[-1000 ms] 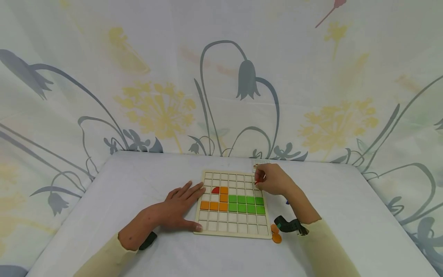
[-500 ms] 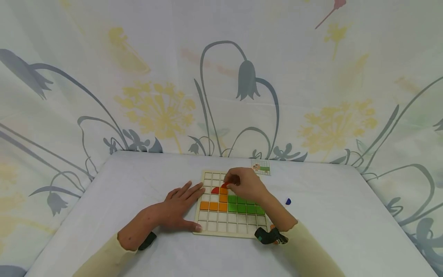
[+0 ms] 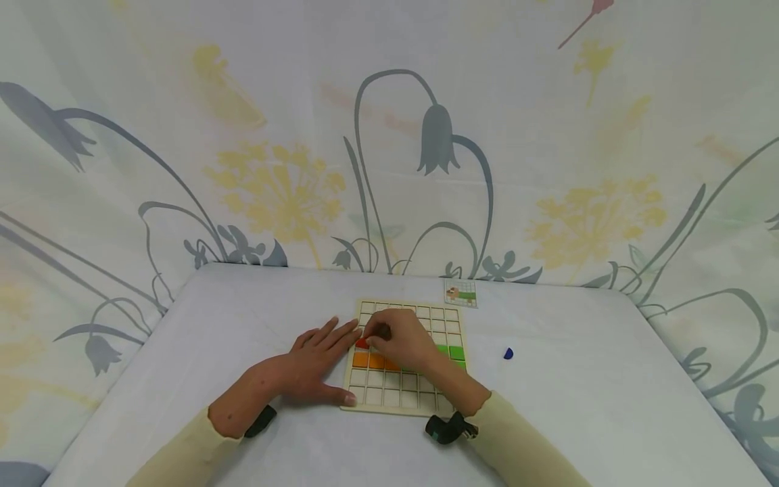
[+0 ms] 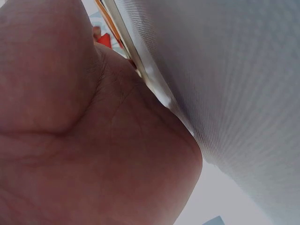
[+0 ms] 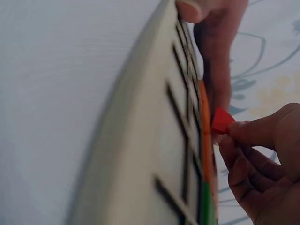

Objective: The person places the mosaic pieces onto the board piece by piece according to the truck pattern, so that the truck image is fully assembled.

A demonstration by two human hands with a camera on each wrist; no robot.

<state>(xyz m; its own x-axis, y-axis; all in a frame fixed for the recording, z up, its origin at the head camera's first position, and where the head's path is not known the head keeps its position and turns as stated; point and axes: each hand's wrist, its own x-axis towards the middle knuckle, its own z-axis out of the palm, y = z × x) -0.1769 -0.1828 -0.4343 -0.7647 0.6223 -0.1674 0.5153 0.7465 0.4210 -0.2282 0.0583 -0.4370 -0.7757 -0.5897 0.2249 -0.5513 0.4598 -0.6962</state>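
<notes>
A pale wooden grid board lies on the white table between my hands. My left hand rests flat with spread fingers, its fingertips and thumb touching the board's left edge. Over the left columns, my right hand pinches a red tile with one curved side between thumb and fingertips. Below that tile runs a row of orange tiles. Green tiles show to the right, partly covered by the right hand and wrist. The other red tile, seen earlier on the board, is hidden behind the right hand.
A small picture card lies beyond the board's far right corner. To the right sits a blue half-round piece. The round orange pieces near the board's front right corner are out of sight behind the right arm. A flower-patterned cloth rises behind the table.
My right hand has carried the red tile leftward across the board, from its right edge to the left columns, and a little nearer. The left hand has stayed put.
</notes>
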